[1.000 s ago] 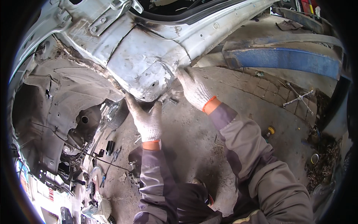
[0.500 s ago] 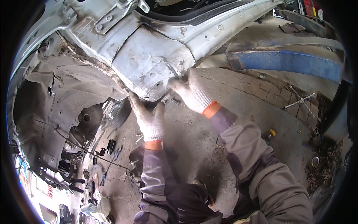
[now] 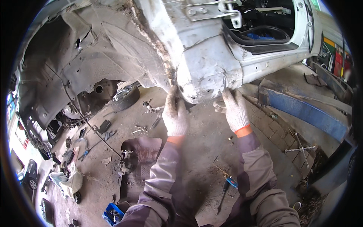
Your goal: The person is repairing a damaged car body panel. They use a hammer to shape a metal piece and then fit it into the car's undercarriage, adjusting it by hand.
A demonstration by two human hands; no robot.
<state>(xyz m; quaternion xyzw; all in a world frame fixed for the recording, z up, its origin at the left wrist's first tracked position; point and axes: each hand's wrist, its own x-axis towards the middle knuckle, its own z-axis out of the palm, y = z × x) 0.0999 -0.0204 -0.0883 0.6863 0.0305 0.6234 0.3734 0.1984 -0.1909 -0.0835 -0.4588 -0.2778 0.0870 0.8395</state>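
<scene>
A dented pale sill section [image 3: 204, 75] of a car body ends in a rounded, scuffed lower corner. My left hand [image 3: 174, 115], in a white knit glove with an orange cuff, has its stretched fingertips against that corner's left edge, beside a rusty seam [image 3: 165, 56]. My right hand [image 3: 233, 111], gloved alike, touches the corner's lower right side with its fingertips, fingers apart and slightly bent. Neither hand visibly wraps round anything; the very tips are partly hidden against the metal.
Left are a stripped wheel arch [image 3: 94, 53], a tyre [image 3: 126, 101], a dark plastic sheet [image 3: 140, 159] and a blue container [image 3: 112, 215]. Right are a blue lift arm [image 3: 302, 115] and cross wrench [image 3: 300, 148]. A screwdriver [image 3: 222, 195] lies on the floor, below a door opening [image 3: 261, 28].
The view has swung round, bringing the door opening and more floor into sight. My right hand has shifted along the corner, its fingers now pointing more upward; my left hand stays at the edge.
</scene>
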